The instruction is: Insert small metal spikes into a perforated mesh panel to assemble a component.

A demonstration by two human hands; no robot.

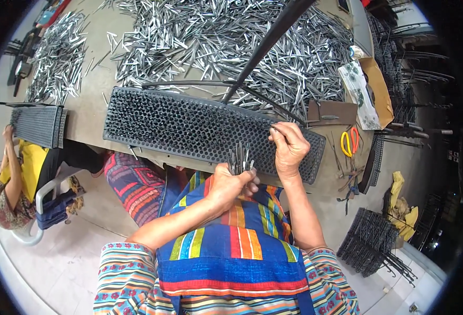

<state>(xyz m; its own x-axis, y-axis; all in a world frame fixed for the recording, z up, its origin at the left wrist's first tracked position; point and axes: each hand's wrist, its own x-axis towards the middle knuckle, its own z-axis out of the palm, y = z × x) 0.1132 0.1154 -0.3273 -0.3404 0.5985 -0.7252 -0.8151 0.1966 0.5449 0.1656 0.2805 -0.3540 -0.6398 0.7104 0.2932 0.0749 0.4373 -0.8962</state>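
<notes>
A long black rack full of small round holes lies tilted across the table edge before me; many holes on its left and middle hold thin dark pieces. My left hand is closed round a bundle of thin metal strips, their ends pointing up just over the rack's near edge. Above the rack's right part, my right hand pinches with thumb and forefinger what looks like one thin dark strip. Behind the rack spreads a large heap of loose silver and dark strips.
A black metal bar rises from the rack over the heap. To the right are orange-and-yellow scissors, a brown block and an open carton. At left another person sits by a similar rack. Stacked racks stand lower right.
</notes>
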